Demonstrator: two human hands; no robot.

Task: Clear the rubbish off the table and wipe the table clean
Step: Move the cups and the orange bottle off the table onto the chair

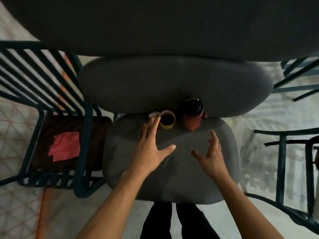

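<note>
Both hands spread loose-fingered above a small grey table (172,183). Left hand (151,147) reaches a yellow cup (167,120), perhaps touching it; right hand (209,152) holds nothing beside it.

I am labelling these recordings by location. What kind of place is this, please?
Probably a café or a terrace seating area. Several grey rounded tables stand close together, dark metal slatted chairs surround them, and a used yellow cup sits on the near table.
</note>
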